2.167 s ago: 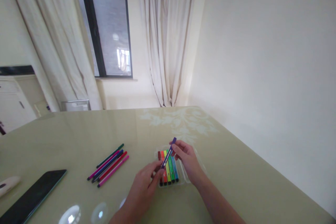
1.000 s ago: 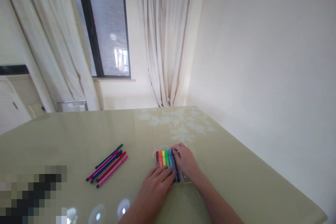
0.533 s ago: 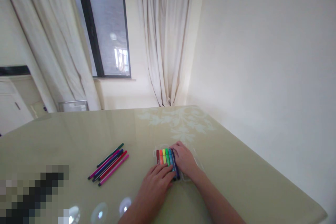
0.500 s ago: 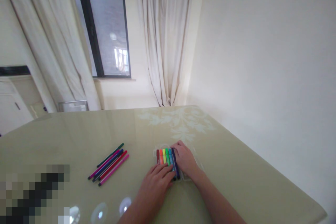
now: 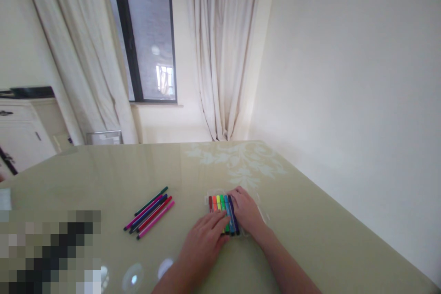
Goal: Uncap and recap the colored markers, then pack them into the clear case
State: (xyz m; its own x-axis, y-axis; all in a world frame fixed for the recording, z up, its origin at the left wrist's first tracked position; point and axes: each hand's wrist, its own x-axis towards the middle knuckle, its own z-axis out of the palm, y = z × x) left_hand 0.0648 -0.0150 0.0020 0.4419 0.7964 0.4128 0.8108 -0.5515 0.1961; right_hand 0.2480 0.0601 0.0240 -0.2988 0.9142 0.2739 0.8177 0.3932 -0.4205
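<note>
A clear plastic marker case (image 5: 260, 213) lies on the greenish table (image 5: 310, 220), with a row of several colored markers (image 5: 220, 205) in it, from red at the left to purple at the right. My left hand (image 5: 205, 239) lies flat with fingers stretched over the near ends of the markers. My right hand (image 5: 246, 211) rests on the case's right part, fingers extended and touching the purple marker (image 5: 233, 213). Neither hand holds anything.
A loose bunch of several markers (image 5: 149, 213) lies on the table to the left of the case. A blurred patch (image 5: 48, 252) covers the near left corner. Curtains, a window and a white wall stand behind the table.
The purple marker, held in both hands above the case 2.2 s ago, now lies in the row. Both hands have flattened onto the markers and case. The view shifted slightly.
</note>
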